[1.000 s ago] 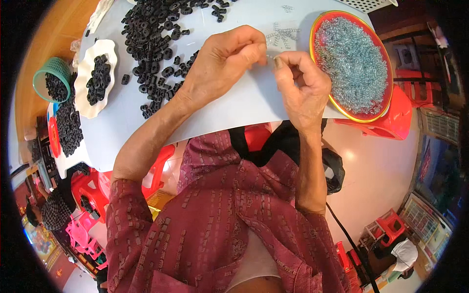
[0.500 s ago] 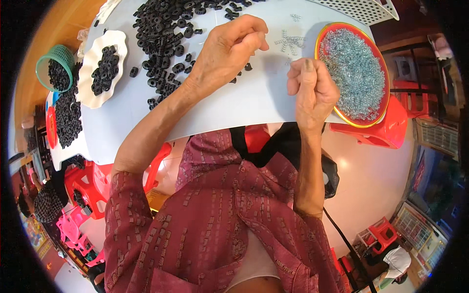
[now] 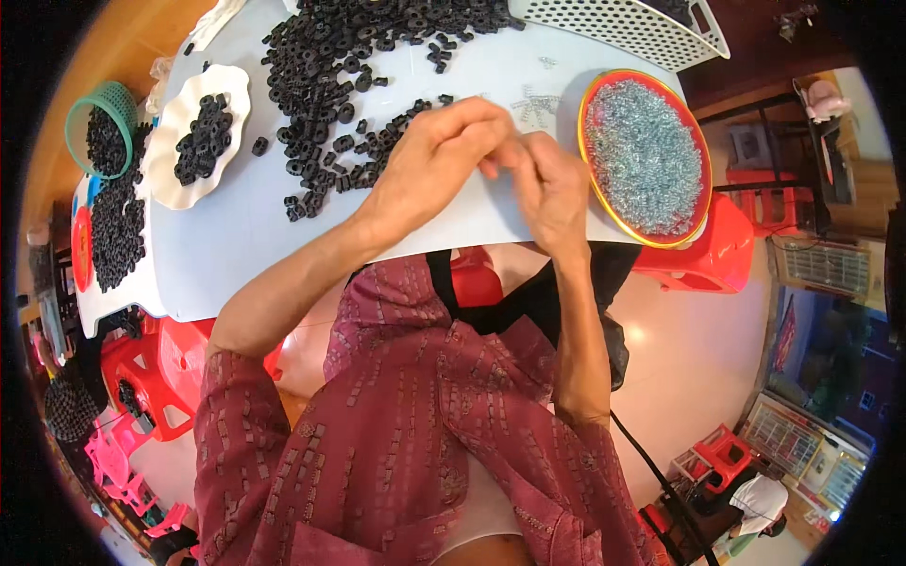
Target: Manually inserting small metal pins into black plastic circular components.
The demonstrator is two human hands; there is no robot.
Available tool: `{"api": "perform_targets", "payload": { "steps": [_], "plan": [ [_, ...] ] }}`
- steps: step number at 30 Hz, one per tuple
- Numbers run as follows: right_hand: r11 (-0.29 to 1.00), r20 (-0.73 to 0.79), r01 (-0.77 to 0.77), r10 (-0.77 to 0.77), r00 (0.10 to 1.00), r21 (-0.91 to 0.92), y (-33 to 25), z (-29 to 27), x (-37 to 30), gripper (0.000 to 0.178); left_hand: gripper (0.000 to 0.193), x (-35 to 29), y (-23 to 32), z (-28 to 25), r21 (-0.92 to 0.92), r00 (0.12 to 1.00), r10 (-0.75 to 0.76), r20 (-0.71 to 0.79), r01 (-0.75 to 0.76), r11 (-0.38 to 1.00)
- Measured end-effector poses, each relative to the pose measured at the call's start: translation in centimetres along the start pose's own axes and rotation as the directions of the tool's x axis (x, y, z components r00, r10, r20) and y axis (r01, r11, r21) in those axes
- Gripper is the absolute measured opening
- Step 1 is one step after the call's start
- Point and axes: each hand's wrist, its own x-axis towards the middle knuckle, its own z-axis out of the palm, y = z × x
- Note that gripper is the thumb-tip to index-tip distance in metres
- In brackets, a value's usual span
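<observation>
My left hand (image 3: 442, 162) and my right hand (image 3: 550, 193) meet fingertip to fingertip above the near part of the pale table (image 3: 236, 250). Both have their fingers closed in a pinch; whatever they hold is too small or hidden to make out. Small black plastic parts (image 3: 311, 123) lie in a wide heap beyond and left of my left hand. Right of my right hand is a red plate with a yellow rim (image 3: 582, 141), heaped with small metal springs (image 3: 646, 156). A few loose springs (image 3: 536, 106) lie on the table beyond my hands.
A white wavy-edged dish (image 3: 168, 160) with black parts stands at the left, near a green basket (image 3: 71, 137) lying tilted. A white perforated basket (image 3: 623, 30) is at the far right edge. Red stools (image 3: 703, 255) stand below the table's right side.
My two hands have come together, the right one moving left from beside the plate to the left fingertips. The view has shifted slightly, and more black parts show.
</observation>
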Motion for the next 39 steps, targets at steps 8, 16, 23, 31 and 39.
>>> {"api": "perform_targets", "payload": {
  "steps": [8,16,23,31,39],
  "plan": [
    [0.983,0.042,-0.180,0.178,0.983,0.047,-0.4,-0.1,0.4,0.010,0.021,-4.3,-3.8,1.7,-0.139,0.996,0.023,-0.088,-0.035,0.990],
    [0.907,-0.017,0.086,-0.102,0.995,-0.411,-1.4,-2.1,5.0,0.010,0.016,-4.7,-4.9,2.1,0.090,0.981,0.172,-0.091,-0.164,0.982],
    [0.628,0.325,0.405,-0.246,0.913,-0.664,2.2,-5.2,8.0,0.012,0.014,-4.9,-4.4,2.1,0.104,0.989,0.138,-0.054,-0.132,0.986],
    [0.787,0.388,0.278,-0.054,0.920,-0.551,2.0,-5.9,9.1,0.008,0.012,-4.9,-3.8,2.1,0.071,0.995,0.067,-0.072,-0.062,0.996],
    [0.660,0.467,0.489,-0.230,0.854,-0.570,2.5,-5.0,9.1,0.015,0.011,-4.9,-3.5,2.4,0.021,0.994,0.066,-0.084,-0.064,0.998]
  ]
}}
